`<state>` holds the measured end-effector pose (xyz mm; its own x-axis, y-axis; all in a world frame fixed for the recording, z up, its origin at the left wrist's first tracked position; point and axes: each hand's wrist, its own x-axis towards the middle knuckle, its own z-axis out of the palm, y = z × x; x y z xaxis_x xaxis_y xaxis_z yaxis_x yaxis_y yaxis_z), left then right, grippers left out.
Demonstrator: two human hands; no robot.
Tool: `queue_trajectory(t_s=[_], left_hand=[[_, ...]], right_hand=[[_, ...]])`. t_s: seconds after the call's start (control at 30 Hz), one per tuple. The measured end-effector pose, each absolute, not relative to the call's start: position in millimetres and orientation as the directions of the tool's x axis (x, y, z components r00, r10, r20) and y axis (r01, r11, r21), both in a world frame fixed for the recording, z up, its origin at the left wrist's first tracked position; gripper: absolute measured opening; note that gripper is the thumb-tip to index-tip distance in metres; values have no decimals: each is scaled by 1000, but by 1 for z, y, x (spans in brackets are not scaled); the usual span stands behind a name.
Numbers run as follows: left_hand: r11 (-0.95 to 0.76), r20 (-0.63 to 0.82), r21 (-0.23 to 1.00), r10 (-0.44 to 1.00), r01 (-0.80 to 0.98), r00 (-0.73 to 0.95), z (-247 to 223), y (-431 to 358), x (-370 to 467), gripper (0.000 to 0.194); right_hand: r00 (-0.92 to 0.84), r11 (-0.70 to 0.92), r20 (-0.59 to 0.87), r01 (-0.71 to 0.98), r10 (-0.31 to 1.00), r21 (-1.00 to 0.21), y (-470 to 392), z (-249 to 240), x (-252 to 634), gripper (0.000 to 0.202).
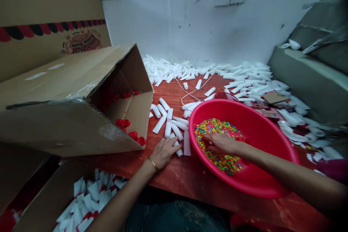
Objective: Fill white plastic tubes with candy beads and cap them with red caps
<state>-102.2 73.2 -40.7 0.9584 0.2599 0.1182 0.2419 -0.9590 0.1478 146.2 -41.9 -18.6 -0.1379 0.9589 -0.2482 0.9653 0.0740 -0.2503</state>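
Observation:
My left hand point(163, 152), with a gold bracelet at the wrist, lies palm down on the table. Its fingers are spread and touch a white plastic tube point(178, 151) at the edge of a loose group. My right hand point(219, 143) reaches into a red basin point(268, 159), fingers curled down among small multicoloured candies point(228, 165). Its fingertips are partly hidden, and what they pinch cannot be made out. Behind that wrist, small red pieces point(246, 140) sit in the basin.
At left, an open cardboard box point(116, 130) on its side holds red caps point(123, 123). Below it, another box contains white tubes with red ends point(89, 203). More white tubes point(244, 76) are heaped along the wall. A red mesh basket point(225, 96) and white cord point(187, 95) lie behind the basin.

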Motion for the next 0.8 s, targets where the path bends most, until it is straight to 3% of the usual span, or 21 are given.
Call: queue_trajectory(t_s=[0.1,0.17,0.23,0.37,0.43,0.53,0.67,0.8], left_hand=[[-959,149,161,256,232,955,-42,80,-98,28],[-953,182,175,280,249,943,-39,79,-101,27],[-931,240,233,335,281,911,-29,75,-105,30],[-763,345,600,518,240,782,4,54,-96,30],[-688,335,706,533,167,777,21,42,-82,32],[-712,306,686,468,148,829,39,28,-58,32],[-796,246,567,410,213,878,44,23,-38,32],[-805,232,543,416,238,879,44,21,-30,27]], right_hand=[[-130,-76,-234,706,963,-705,-46,-12,149,13],[-97,-144,-219,495,971,-857,-50,-5,153,21],[-64,-193,-228,351,971,-916,-56,5,155,28],[23,-187,-188,298,982,-936,-69,22,151,30],[95,-145,-118,354,988,-924,-74,25,147,28],[167,-94,-8,510,986,-855,-79,27,142,24],[144,9,185,764,972,-646,-86,32,140,22],[66,134,344,839,937,-527,-93,37,145,26]])
